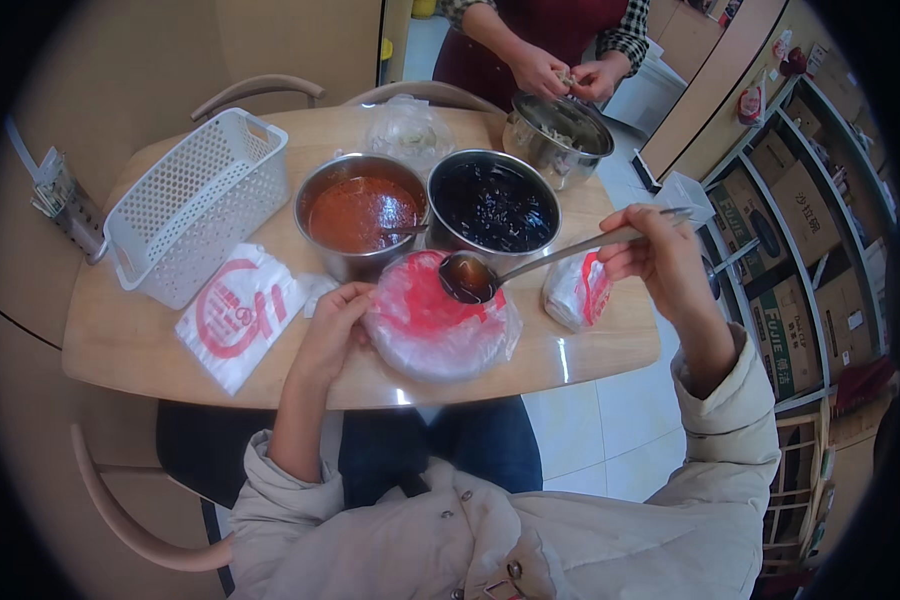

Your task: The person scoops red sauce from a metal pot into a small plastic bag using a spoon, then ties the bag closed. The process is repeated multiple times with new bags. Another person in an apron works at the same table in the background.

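Ladle (pixel 558 255) over plastic-wrapped bundle (pixel 445 338)
Right hand (pixel 654 248) grips the handle, fingers closed; left hand (pixel 338 318), half-curled, touches the bundle's left edge, its hold unclear.

on table (pixel 615 345): basket (pixel 202 228) left, flat plastic bag (pixel 238 318) before it | left pot (pixel 342 264) (spoon (pixel 403 231) inside) just beside right pot (pixel 507 255) | bagged round container (pixel 445 342) before both, ladle (pixel 469 278) over it, bagged bundle (pixel 575 292) right | far pot (pixel 538 156) behind-right
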A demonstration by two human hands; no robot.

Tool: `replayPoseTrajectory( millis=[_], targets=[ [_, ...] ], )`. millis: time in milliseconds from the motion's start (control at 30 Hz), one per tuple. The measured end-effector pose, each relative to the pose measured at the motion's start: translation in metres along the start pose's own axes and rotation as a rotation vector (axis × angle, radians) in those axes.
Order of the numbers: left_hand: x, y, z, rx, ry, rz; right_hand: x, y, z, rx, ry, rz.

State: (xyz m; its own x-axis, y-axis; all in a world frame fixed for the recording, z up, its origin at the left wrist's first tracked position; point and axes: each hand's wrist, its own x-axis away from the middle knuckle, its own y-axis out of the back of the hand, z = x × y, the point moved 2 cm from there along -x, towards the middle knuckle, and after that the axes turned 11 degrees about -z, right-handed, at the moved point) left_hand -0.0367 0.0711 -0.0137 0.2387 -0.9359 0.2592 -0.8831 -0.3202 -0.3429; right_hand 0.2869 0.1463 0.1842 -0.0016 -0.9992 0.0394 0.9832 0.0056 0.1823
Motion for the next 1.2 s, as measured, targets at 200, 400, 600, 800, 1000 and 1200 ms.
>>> replayPoseTrajectory(
  millis=[200,400,600,800,1000,1200],
  targets=[
    [0.000,0.003,0.004,-0.031,0.008,-0.011,0.063,-0.022,-0.037,0.230,0.530,0.259],
    [-0.005,0.004,0.014,0.084,-0.028,-0.050,0.088,-0.019,-0.051,0.790,1.789,0.506],
    [-0.001,0.003,0.010,0.142,-0.007,-0.060,0.059,0.001,-0.031,0.688,1.649,0.229],
    [-0.009,-0.012,0.011,0.112,-0.088,-0.008,0.005,-0.011,-0.035,0.819,1.364,0.294],
    [-0.018,-0.014,0.016,0.201,0.031,-0.095,-0.040,-0.025,-0.069,0.159,0.536,0.205],
    [0.004,-0.012,0.016,0.373,-0.036,-0.164,-0.055,-0.001,-0.065,0.045,0.700,-0.425]
  ],
)
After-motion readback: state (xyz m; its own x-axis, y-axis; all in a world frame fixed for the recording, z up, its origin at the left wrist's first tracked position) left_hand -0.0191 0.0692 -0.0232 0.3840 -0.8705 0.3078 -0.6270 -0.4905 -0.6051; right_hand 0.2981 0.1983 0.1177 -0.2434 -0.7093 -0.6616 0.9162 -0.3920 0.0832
